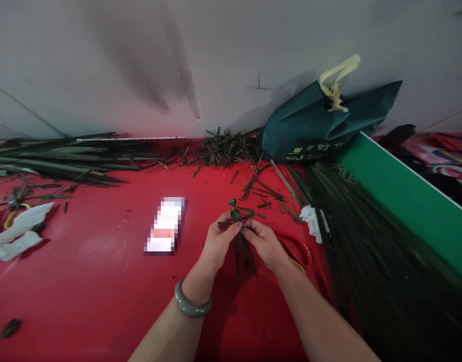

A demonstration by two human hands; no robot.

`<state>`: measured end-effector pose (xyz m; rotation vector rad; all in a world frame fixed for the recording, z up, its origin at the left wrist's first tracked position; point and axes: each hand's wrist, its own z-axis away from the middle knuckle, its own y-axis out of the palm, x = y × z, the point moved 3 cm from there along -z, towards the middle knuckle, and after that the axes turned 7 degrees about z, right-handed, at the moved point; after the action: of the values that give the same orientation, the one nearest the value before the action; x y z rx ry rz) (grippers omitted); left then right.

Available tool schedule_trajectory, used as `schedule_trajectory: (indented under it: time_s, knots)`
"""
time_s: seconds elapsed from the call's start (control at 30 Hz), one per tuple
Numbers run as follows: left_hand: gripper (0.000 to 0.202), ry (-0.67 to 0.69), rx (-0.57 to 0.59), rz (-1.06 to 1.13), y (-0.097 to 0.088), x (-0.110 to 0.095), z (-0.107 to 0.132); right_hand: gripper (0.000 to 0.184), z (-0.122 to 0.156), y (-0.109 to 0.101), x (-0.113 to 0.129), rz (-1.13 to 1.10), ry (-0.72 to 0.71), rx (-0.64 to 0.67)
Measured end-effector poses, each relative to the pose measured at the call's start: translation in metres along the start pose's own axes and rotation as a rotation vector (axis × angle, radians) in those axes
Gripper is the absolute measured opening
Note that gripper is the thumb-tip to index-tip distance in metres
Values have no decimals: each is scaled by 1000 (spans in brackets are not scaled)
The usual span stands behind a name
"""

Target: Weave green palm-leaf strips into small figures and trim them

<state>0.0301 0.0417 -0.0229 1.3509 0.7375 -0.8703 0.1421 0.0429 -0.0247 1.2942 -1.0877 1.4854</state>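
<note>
Between my two hands is a small woven leaf figure [236, 213], dark green, with a curled loop at its top and long strips hanging below. My left hand [220, 239], with a grey-green bangle [193, 301] on the wrist, pinches it from the left. My right hand [263, 241] pinches it from the right, the fingertips of both hands nearly meeting. The exact fold under the fingers is hidden. Beside my right hand lie scissors with red and yellow handles [304, 251], partly covered by the wrist.
A blurred phone [165, 226] lies on the red table [102, 301]. Leaf scraps [227, 148] and long leaves [65, 158] line the wall. At right are a dark bag [302, 130], a green box [404, 196], more leaves [363, 251] and crumpled tissue [312, 221]. White tissue [23, 231] lies left.
</note>
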Motion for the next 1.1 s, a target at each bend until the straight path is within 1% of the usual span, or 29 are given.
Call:
schedule_trajectory:
  time_s: [0.1, 0.27, 0.37, 0.47, 0.63, 0.83, 0.97, 1.1]
  knots:
    - [22, -29, 48, 61, 4, -2, 2, 16, 2, 1, 1, -83, 42, 38]
    - [18, -65, 86, 100, 5, -3, 3, 25, 5, 1, 1, -166, 122, 30]
    - [17, -70, 66, 124, 3, -1, 3, 26, 4, 0, 2, -114, 104, 14]
    - [18, -55, 43, 129, 0, 1, 1, 23, 3, -2, 0, -25, 57, 7]
    - [17, -36, -1, 111, -4, 2, -1, 18, 0, -4, -5, 122, -9, 37]
    - [17, -64, -34, 128, -4, 1, -1, 14, 1, -4, -1, 189, -47, 61]
    - [16, -72, -47, 127, -4, 2, -2, 14, 1, -5, 2, 137, -31, 16]
    - [18, -69, -43, 100, -1, 0, -1, 14, -1, -8, 0, 63, -33, -112]
